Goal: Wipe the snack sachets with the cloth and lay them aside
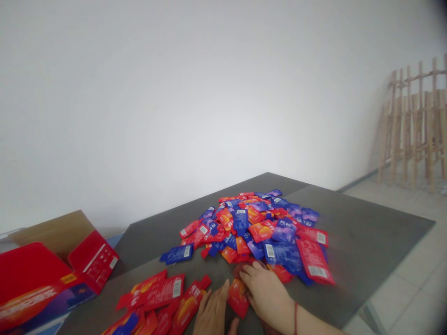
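Observation:
At the near edge of the table lies a red packet (238, 298) with an orange print, between my two hands. My right hand (268, 294), with a thin red string at the wrist, is curled over the packet's upper right side, its fingertips at the near edge of the pile. My left hand (212, 311) is just left of that packet, fingers stretched out, holding nothing. Beyond my hands spreads a loose pile of red and blue packets (240, 221). A smaller group of mostly red packets (164, 294) lies left of my left hand.
An open red and blue cardboard box (35, 279) with raised flaps stands at the left. The dark grey table (370, 232) reaches toward a white wall (209, 102). Wooden racks (415, 125) lean at the far right, above the tiled floor (401, 270).

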Available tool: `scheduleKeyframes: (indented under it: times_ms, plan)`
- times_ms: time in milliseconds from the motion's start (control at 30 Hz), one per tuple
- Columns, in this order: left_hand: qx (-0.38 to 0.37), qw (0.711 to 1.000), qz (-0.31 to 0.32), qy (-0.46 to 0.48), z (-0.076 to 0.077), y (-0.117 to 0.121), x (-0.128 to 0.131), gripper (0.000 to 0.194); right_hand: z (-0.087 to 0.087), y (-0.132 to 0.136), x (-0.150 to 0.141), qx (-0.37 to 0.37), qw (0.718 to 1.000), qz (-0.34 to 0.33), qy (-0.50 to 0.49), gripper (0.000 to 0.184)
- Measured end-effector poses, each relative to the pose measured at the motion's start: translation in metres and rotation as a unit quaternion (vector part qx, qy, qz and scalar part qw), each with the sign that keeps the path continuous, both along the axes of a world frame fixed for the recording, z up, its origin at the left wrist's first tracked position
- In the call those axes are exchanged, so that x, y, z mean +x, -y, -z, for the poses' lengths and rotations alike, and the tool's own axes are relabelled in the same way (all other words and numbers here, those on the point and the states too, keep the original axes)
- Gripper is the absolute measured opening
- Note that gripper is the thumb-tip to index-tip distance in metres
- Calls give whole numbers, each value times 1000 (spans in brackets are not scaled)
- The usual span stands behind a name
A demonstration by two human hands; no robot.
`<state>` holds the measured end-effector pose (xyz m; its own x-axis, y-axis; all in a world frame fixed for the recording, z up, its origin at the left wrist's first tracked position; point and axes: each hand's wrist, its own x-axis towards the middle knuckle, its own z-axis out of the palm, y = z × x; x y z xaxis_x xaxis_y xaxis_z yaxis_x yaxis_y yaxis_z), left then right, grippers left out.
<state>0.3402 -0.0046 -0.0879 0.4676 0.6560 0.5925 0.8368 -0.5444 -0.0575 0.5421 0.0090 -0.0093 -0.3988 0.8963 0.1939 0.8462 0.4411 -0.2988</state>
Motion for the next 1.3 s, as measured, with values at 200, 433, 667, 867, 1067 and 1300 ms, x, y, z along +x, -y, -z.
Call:
scheduleKeyframes:
  times_ms: [200,433,667,867,1067,1300]
  plan:
    - [15,999,-19,-25,3,-2,-1,70,3,14,22,-14,993,-115,-32,44]
    - [63,991,14,-119,-6,-6,-8,54,7,13,25,-8,999,13,-42,48]
    - [115,977,71,-163,-9,-14,-11,41,-58,3,15,47,984,-69,-156,43]
    - [79,989,53,-118,-14,-11,-9,37,-152,-35,23,250,947,-106,-174,39]
    - [42,996,32,-75,-3,-8,-8,43,-243,-64,33,405,873,-123,-242,45]
    - [59,993,45,-96,0,-10,-9,45,-171,-12,49,152,970,-121,-149,56]
